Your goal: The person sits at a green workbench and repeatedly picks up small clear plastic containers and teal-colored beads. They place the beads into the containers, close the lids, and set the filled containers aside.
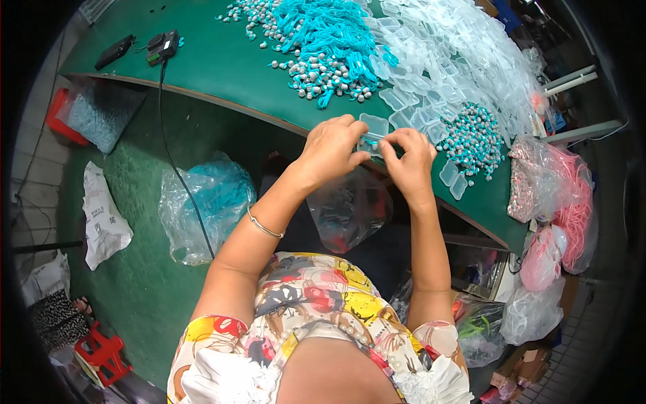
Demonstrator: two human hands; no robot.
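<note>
My left hand [330,149] and my right hand [410,161] meet at the near edge of the green table [222,67]. Between their fingertips they pinch a small clear plastic pouch [372,141] with a turquoise piece in it. Just beyond my hands lies a heap of clear plastic pouches [437,60]. A pile of turquoise cords with grey beads [323,47] covers the table's middle. To the right of my right hand sits a smaller cluster of beaded turquoise items [471,135].
A black device with a cable [163,47] and a dark flat object [114,52] lie at the table's far left. Plastic bags sit below the table: blue-filled [205,202], clear [350,209] and pink-filled [558,195]. A red stool [101,353] stands lower left.
</note>
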